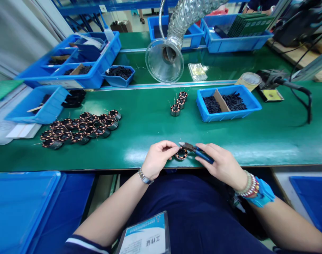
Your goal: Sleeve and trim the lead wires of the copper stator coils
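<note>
Near the front edge of the green bench lies a copper-wound motor stator (181, 154). My left hand (161, 156) pinches at its left rim, thumb and forefinger closed; whether they grip the ring or one of its thin wires is too small to tell. In my right hand (221, 163) is a pair of blue-handled cutting pliers (200, 153), their jaws just above the stator's top right. Three more stators (175, 110) stand behind in a short row. A large cluster of stators (78, 128) with loose wire ends sits to the left.
A divided blue bin (228, 102) of black sleeve pieces stands at the right, beside a soldering iron holder (273, 79). An extraction hood (165, 61) hangs over the bench. Blue trays (97, 76) with small black parts stand at the back left.
</note>
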### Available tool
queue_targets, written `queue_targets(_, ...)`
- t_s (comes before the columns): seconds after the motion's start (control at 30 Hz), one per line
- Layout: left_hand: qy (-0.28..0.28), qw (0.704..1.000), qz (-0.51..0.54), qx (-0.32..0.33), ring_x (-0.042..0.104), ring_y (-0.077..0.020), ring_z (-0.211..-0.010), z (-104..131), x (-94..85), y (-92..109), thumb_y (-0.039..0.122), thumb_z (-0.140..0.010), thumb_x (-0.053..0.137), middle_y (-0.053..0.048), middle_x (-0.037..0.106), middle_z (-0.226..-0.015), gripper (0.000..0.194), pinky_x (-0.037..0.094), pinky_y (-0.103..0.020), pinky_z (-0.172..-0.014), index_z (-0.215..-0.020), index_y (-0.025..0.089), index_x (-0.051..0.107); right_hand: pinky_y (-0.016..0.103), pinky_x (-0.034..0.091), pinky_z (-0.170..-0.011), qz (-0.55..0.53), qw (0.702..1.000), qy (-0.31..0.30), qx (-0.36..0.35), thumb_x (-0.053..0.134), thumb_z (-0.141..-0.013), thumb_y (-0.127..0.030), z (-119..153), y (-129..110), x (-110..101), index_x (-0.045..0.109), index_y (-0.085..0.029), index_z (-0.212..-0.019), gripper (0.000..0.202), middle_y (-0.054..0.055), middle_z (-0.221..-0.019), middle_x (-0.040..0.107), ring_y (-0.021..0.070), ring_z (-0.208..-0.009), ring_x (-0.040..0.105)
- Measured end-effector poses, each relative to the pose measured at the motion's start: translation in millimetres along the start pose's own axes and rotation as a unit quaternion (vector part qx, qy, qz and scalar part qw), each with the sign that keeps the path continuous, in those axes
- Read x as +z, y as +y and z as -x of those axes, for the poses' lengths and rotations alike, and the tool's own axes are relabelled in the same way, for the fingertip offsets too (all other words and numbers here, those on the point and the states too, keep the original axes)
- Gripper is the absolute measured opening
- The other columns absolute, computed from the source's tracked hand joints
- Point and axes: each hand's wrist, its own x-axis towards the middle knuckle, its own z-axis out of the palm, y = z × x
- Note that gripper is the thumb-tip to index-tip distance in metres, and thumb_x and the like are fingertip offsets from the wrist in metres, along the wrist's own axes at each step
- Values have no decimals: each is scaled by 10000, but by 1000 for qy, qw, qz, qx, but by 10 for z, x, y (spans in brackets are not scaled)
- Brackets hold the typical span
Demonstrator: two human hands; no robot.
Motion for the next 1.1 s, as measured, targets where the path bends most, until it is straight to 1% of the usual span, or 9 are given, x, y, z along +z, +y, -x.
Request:
queue_targets(0.07, 17, 998, -39, 42, 491, -74, -569, 37, -29, -7, 290, -682, 631, -2, 573, -739, 220, 403, -194, -525, -851, 159, 578, 297, 465, -743, -6, 999, 30, 27, 473, -823, -330, 25, 78, -44, 486, -165, -1125, 344, 77, -924, 598, 170, -829, 557)
queue_targets(0.13, 40, 983, -128, 123, 513, -96, -633, 103, -68, -15, 290, -686, 635, -12, 566, -806, 296, 428, -216, -576, -951, 190, 550, 315, 465, -735, 45, 995, 48, 70, 485, -809, -367, 77, 243, -117, 497, -169, -1123, 372, 80, -926, 599, 186, -826, 560)
queue_targets(0.23, -10, 918, -325, 225, 521, -128, -678, 210, -102, -36, 297, -747, 578, -23, 575, -789, 253, 425, -248, -641, -989, 223, 569, 352, 454, -671, 179, 976, 26, 123, 480, -789, -435, 194, 600, -230, 530, -150, -1107, 429, 105, -898, 598, 227, -789, 556)
queue_targets(0.33, -76, 849, -465, 240, 534, -164, -707, 240, -73, -56, 321, -803, 500, -41, 601, -796, 232, 405, -272, -642, -1006, 246, 584, 365, 429, -652, 262, 956, 11, 134, 463, -784, -477, 299, 925, -272, 543, -148, -1100, 463, 123, -920, 595, 256, -812, 544)
queue_targets(0.47, -70, 804, -538, 242, 543, -170, -698, 39, -35, 2, 325, -837, 439, -34, 605, -743, 197, 383, -260, -620, -895, 240, 606, 371, 408, -712, 265, 953, 50, 139, 446, -791, -491, 342, 1124, -186, 522, -148, -1130, 488, 127, -1011, 576, 260, -903, 516)
queue_targets(0.63, 23, 783, -576, 232, 563, -178, -733, -539, -81, 222, 314, -802, 499, -29, 617, -788, 144, 375, -256, -623, -869, 232, 597, 380, 400, -729, 248, 954, 81, 146, 448, -790, -491, 334, 1135, -88, 516, -149, -1139, 493, 124, -1028, 569, 259, -921, 498)
queue_targets(0.87, 38, 769, -595, 228, 590, -211, -751, -1167, 146, 390, 356, -805, 481, -45, 643, -833, 182, 386, -271, -606, -857, 238, 610, 386, 411, -727, 246, 955, 87, 142, 459, -789, -476, 330, 1111, -95, 523, -154, -1132, 474, 119, -1024, 569, 257, -914, 503)
queue_targets(1.0, 71, 773, -592, 217, 594, -212, -744, -1180, 159, 414, 286, -796, 507, -55, 639, -834, 303, 404, -281, -628, -1094, 233, 507, 406, 415, -730, 244, 955, 87, 147, 456, -795, -463, 330, 1129, -108, 531, -155, -1122, 456, 125, -1024, 570, 266, -924, 510)
queue_targets(1.1, 66, 780, -582, 219, 589, -192, -737, -928, -68, 334, 303, -794, 511, -51, 622, -841, 376, 426, -278, -656, -1154, 214, 453, 452, 405, -748, 263, 948, 80, 163, 441, -806, -449, 353, 1157, -115, 533, -145, -1116, 444, 139, -1039, 566, 290, -946, 510)
